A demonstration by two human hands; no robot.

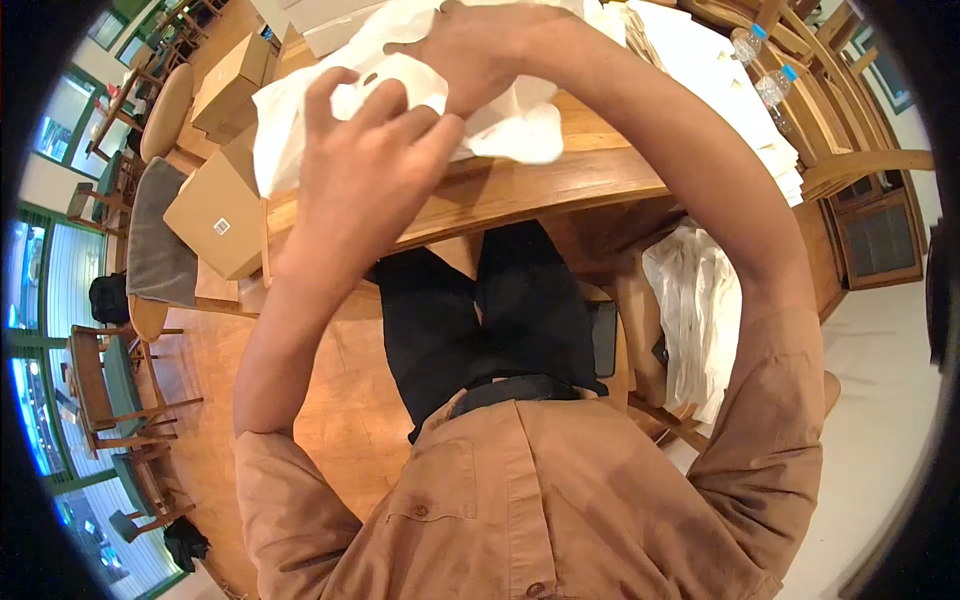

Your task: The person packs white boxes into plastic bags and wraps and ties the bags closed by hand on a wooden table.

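Note:
A crumpled white plastic bag (520, 125) lies across the near edge of the wooden table, with a small hole showing near its middle. My left hand (375, 150) is closed on the bag, its fingers bent into the white material. My right hand (465, 55) reaches in from the right and grips the same bag farther back, fingertips partly hidden by folds. The two hands are close together, the left thumb near the right wrist.
The wooden table (560, 175) carries white sheets (700, 90) on its right side. Plastic bottles (775, 85) stand beyond them. Cardboard boxes (220, 205) sit left, by a grey-backed chair (160, 235). White bags (695, 310) lie on a chair at my right.

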